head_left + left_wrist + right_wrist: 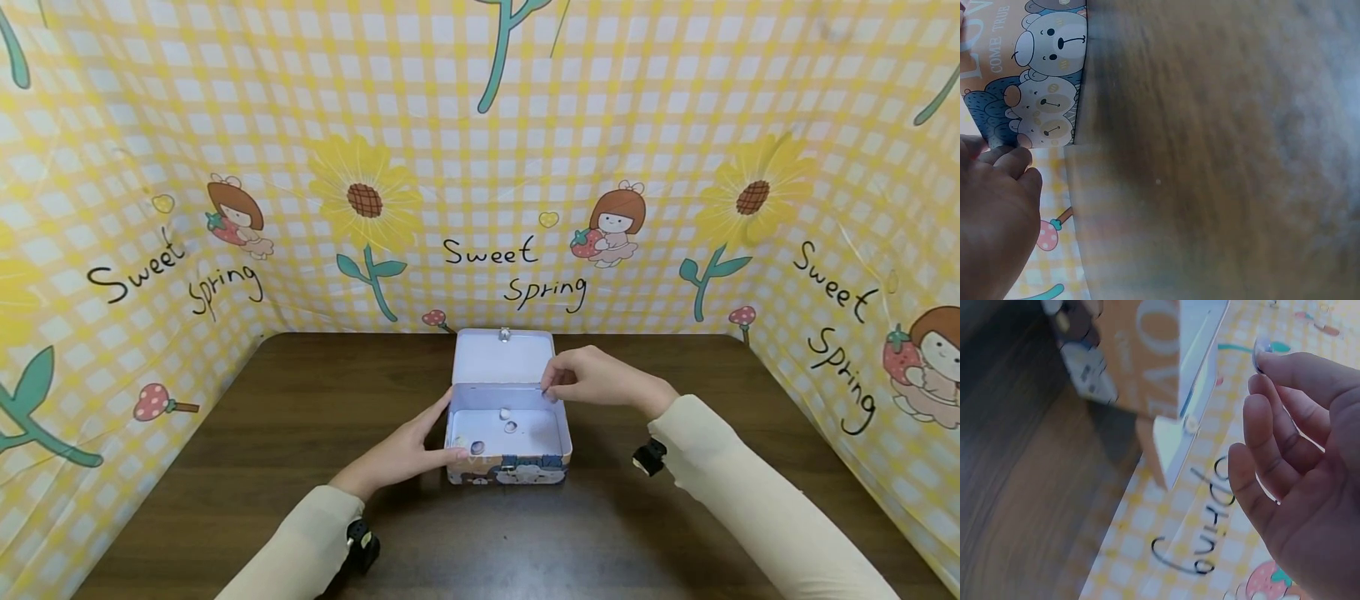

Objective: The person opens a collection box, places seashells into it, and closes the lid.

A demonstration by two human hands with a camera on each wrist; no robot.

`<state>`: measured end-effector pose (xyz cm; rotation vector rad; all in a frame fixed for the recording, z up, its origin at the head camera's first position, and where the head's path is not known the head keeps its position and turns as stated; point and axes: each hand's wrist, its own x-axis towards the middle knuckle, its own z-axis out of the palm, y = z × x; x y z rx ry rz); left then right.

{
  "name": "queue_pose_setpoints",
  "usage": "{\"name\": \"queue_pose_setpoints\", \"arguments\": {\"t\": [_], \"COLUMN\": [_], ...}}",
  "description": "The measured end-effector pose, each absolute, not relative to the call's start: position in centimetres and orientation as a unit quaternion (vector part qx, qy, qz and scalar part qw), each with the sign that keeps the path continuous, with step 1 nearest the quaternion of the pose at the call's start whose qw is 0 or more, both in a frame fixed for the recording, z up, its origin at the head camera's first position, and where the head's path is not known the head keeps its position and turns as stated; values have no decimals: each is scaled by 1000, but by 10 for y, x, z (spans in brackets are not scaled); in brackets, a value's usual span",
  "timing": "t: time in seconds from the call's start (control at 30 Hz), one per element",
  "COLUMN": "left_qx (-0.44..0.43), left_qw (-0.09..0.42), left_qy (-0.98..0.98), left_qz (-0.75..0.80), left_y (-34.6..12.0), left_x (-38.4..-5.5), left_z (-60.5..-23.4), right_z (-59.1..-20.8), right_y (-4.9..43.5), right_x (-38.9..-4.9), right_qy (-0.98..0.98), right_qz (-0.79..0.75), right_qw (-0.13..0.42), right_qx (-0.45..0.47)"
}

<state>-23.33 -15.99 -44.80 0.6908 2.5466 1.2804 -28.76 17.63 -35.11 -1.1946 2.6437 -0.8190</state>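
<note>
A small tin box point(566, 433) with cartoon bears on its sides stands on the table, its lid point(504, 357) swung up at the back. My left hand point(405, 450) holds the box along its left side, thumb at the front rim and fingers stretched toward the hinge. On the box floor lie several small shells, among them a purplish shell point(477, 447) in the front left corner and a whitish shell point(505, 413) farther back. Above the box's right rear corner, my right hand point(596, 379) pinches a small shiny shell point(1261, 353) between thumb and index finger.
A dark wooden table point(300, 417) spreads around the box. Behind it and on both sides hangs a yellow checked cloth point(480, 167) printed with flowers and lettering. Black wrist cameras sit under both sleeves.
</note>
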Motion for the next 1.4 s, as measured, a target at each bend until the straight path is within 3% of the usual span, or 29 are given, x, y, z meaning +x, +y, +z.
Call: {"name": "queue_pose_setpoints", "arguments": {"t": [0.7,1.4], "left_qx": [234,233], "left_qw": [102,107], "left_qy": [858,858], "left_qz": [446,446], "left_y": [-159,-159], "left_x": [-236,-235], "left_z": [-449,-450], "right_z": [-378,-400], "right_y": [125,114], "right_x": [-284,-287], "right_qy": [849,858], "right_qz": [-276,-245], "right_qw": [99,116], "right_qx": [-440,-437]}}
